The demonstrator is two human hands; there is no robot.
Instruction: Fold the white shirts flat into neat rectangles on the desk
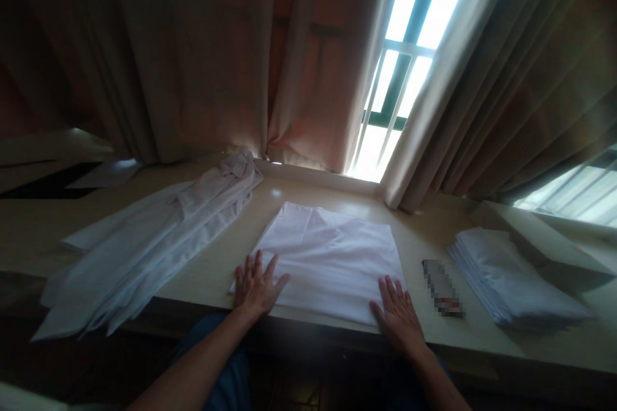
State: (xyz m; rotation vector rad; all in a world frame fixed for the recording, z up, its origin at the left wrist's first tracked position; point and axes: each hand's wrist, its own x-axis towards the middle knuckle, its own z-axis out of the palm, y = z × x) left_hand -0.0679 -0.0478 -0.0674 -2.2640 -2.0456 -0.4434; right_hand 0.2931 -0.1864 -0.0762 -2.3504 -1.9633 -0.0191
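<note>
A white cloth (pixel 330 253) lies folded into a flat square on the pale counter (pixel 216 257) in front of me. My left hand (pixel 258 286) rests flat on the cloth's near left corner, fingers spread. My right hand (pixel 398 311) lies flat on its near right corner, fingers stretched out. Neither hand holds anything.
A loose heap of white cloths (pixel 144 244) sprawls over the counter's left part and hangs past its front edge. A neat stack of folded white cloths (pixel 511 282) sits at the right, with a small flat blurred item (pixel 442 288) beside it. Curtains (pixel 193 51) and a bright window (pixel 405 58) stand behind.
</note>
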